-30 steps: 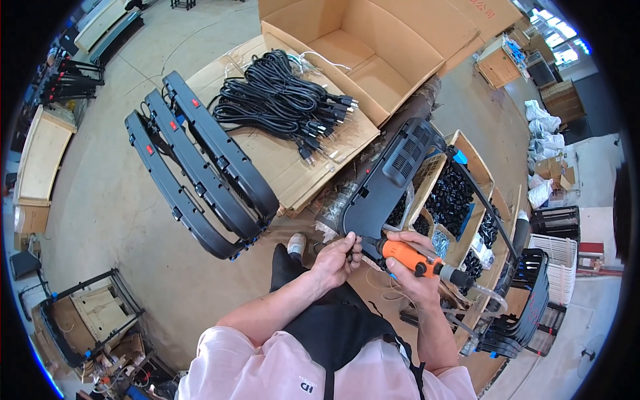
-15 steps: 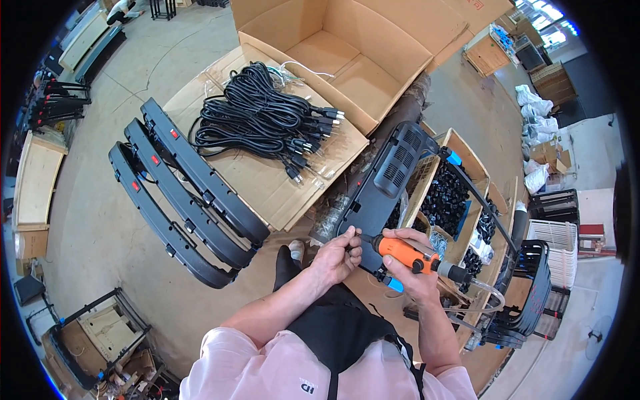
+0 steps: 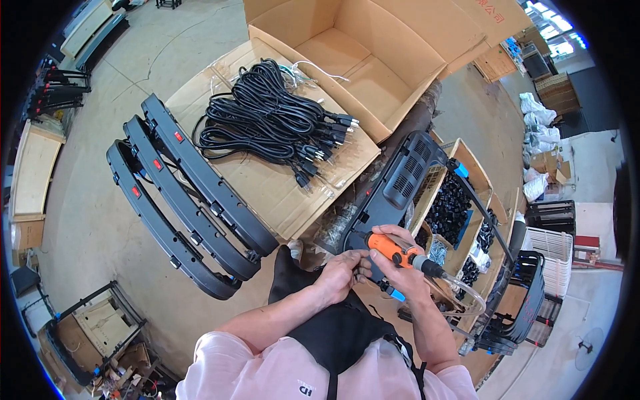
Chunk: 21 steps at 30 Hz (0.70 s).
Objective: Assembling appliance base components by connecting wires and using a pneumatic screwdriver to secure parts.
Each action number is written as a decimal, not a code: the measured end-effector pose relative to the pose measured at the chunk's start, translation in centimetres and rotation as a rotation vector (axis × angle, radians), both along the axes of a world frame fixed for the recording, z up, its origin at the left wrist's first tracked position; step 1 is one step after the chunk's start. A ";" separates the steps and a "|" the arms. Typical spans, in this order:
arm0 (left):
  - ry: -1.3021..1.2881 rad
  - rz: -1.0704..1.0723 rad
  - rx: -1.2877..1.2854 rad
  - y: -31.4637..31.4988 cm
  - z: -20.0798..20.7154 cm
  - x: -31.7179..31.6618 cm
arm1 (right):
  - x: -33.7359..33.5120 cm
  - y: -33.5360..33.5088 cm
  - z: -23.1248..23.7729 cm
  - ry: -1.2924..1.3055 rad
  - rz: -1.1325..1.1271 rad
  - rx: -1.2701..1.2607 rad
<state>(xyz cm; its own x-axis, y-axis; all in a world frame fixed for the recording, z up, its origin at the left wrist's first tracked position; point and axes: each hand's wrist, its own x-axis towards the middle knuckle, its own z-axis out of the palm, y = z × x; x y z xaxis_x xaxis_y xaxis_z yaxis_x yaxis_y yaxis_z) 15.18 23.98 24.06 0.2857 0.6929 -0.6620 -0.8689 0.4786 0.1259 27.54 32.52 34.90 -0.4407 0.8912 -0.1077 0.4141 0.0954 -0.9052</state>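
Note:
My right hand (image 3: 405,275) is wrapped round an orange power screwdriver (image 3: 389,248), whose dark nose points left over the near end of a long black plastic housing (image 3: 373,217). A clear hose (image 3: 481,301) runs from the driver's rear end. Just below the driver's nose is my left hand (image 3: 341,275), its fingers curled together. Whatever they pinch is too small or hidden to make out. The housing has a vented raised cover (image 3: 408,168) at its far end and lies on a roller-like support wrapped in plastic film. Whether the driver's tip touches the housing, I cannot tell.
Left of the housing, bundled black power cords (image 3: 267,120) lie on cardboard (image 3: 293,217). Three curved black housings (image 3: 200,183) lean beside it. Behind stands an open carton (image 3: 340,47). Wooden bins (image 3: 487,177) at the right hold black parts (image 3: 448,207) and screws (image 3: 438,252).
My left hand has dropped away from the driver's nose, toward me. The driver has moved slightly left, its nose now over the housing's near end. The whole view has shifted a little.

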 end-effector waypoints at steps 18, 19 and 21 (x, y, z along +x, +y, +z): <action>0.159 -0.165 0.163 -1.3 -0.3 -2.9 | -1.2 1.0 -1.2 -0.108 0.106 0.011; 0.160 -0.165 0.164 -1.4 -0.5 -3.0 | -1.3 0.9 -1.1 -0.136 0.101 -0.004; 0.164 -0.146 0.124 -1.4 -1.0 -3.3 | -1.5 0.6 -0.5 -0.109 0.079 0.003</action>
